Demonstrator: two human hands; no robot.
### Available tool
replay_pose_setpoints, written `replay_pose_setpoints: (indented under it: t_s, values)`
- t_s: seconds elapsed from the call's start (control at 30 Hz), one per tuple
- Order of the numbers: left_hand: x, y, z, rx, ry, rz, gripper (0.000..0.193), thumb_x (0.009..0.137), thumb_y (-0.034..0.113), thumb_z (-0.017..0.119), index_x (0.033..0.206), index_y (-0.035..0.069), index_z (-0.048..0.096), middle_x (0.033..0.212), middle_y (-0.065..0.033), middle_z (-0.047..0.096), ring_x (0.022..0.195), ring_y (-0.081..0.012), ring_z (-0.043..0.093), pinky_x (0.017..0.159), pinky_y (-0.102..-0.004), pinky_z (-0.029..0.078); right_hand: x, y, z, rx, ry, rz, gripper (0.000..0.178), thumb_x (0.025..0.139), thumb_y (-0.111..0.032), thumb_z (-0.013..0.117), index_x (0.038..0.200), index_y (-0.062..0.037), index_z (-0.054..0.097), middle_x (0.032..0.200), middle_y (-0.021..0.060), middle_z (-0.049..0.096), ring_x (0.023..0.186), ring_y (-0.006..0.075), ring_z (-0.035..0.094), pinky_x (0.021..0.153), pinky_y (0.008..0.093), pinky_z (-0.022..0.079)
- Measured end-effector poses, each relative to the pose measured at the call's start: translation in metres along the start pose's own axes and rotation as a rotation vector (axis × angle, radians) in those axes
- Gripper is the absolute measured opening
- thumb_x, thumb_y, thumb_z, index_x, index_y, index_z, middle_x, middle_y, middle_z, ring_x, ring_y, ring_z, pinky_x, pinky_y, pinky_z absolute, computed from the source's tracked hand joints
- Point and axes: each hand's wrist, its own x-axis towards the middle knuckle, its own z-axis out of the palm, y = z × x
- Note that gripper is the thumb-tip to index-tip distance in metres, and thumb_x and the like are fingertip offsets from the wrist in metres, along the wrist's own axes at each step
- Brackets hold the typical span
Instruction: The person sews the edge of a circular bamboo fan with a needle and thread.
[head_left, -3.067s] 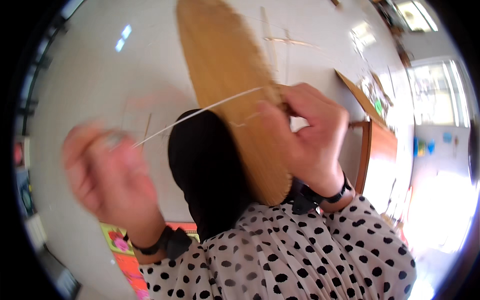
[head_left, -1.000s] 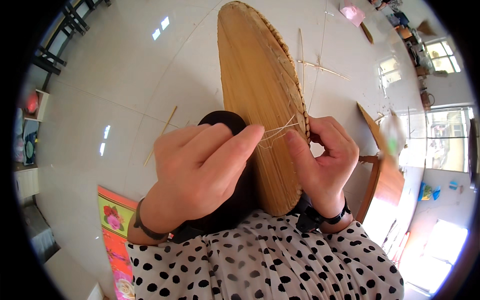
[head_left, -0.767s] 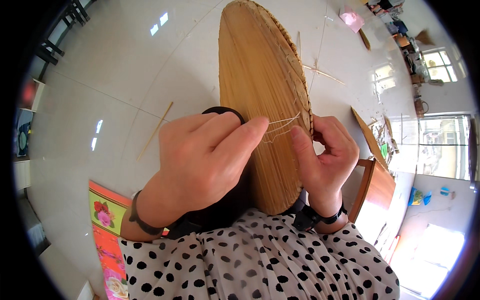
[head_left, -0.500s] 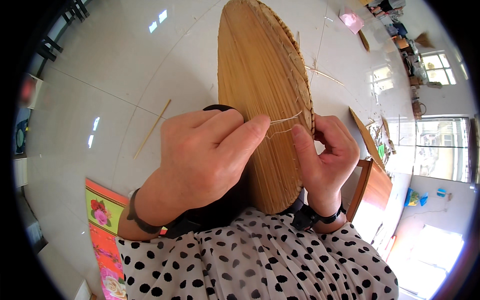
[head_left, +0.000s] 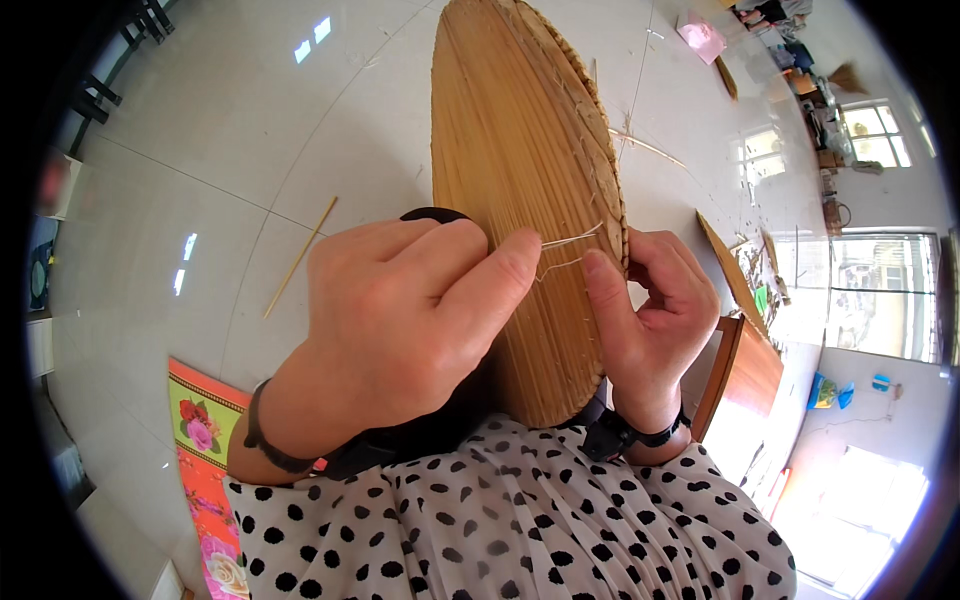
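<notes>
Vs half a sec ago: little change. Left hand (head_left: 400, 320) has stayed over the face of the tan woven bamboo tray (head_left: 520, 200), right hand (head_left: 650, 320) at its rim; the view has shifted only slightly.

Grip: left hand closed in a pinch, thumb and forefinger tips clamped on a thin pale bamboo strip (head_left: 570, 240) just where it leaves the tray's face; other fingers curled in, knuckles up. Right hand half-curled round the tray's right rim, thumb pressed on the face beside the strip, fingers behind the rim, so gripping the tray edge. Strip runs from left pinch across to the rim near the right thumb.

Tray stands on edge, upright, bottom end resting at the lap by the black-dotted white blouse (head_left: 520, 520). Left of the tray, well apart, a thin loose bamboo stick (head_left: 300, 257) lies on the pale tiled floor (head_left: 250, 120).
</notes>
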Motion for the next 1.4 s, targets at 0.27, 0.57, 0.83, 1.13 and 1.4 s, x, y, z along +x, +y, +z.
replay_pose_setpoints:
  t_s: [0.27,0.57,0.83,1.13,1.4]
  values:
    - [0.003,0.007,-0.001,0.005,-0.019,-0.040,0.032,0.065,-0.006,0.071,0.097,0.000,0.071,0.059,-0.0041,0.049,0.045,-0.0184,0.045,0.041,-0.0298,0.032,-0.001,0.000,-0.001,-0.014,-0.007,-0.003,0.020,0.075,-0.006,0.079,0.089,0.0050,0.069,0.069,0.0094,0.061,0.058,0.0146,0.056,0.056,0.0256,0.046]
    - [0.006,0.013,-0.002,-0.007,-0.042,-0.099,0.032,0.065,-0.007,0.070,0.096,0.001,0.071,0.059,-0.0051,0.050,0.046,-0.0202,0.047,0.042,-0.0305,0.034,-0.002,-0.005,-0.002,-0.023,-0.044,-0.039,0.022,0.075,-0.002,0.079,0.093,0.0060,0.070,0.072,0.0086,0.062,0.059,0.0122,0.056,0.053,0.0244,0.045]
    - [0.014,0.013,-0.026,-0.030,-0.205,-0.227,0.024,0.078,-0.009,0.067,0.098,0.002,0.070,0.063,-0.0066,0.056,0.049,-0.0187,0.051,0.045,-0.0289,0.037,0.004,-0.015,0.004,0.114,-0.056,-0.015,0.026,0.072,-0.002,0.080,0.096,0.0032,0.071,0.071,0.0079,0.061,0.055,0.0173,0.057,0.050,0.0265,0.046]
    - [0.026,0.014,-0.058,-0.001,-0.399,-0.403,0.025,0.080,-0.009,0.065,0.101,0.003,0.072,0.060,-0.0075,0.055,0.049,-0.0164,0.051,0.046,-0.0270,0.038,0.001,-0.003,0.019,0.453,-0.116,-0.027,0.031,0.079,-0.008,0.077,0.104,0.0073,0.070,0.085,0.0140,0.065,0.069,0.0216,0.063,0.062,0.0300,0.051]
    - [0.031,0.015,-0.054,0.097,-0.448,-0.356,0.027,0.079,-0.009,0.067,0.102,0.003,0.073,0.055,-0.0040,0.044,0.045,-0.0147,0.040,0.044,-0.0274,0.030,-0.016,0.024,0.034,0.989,-0.160,0.108,0.040,0.088,-0.014,0.072,0.122,0.0064,0.066,0.104,0.0134,0.060,0.089,0.0176,0.058,0.076,0.0267,0.048]
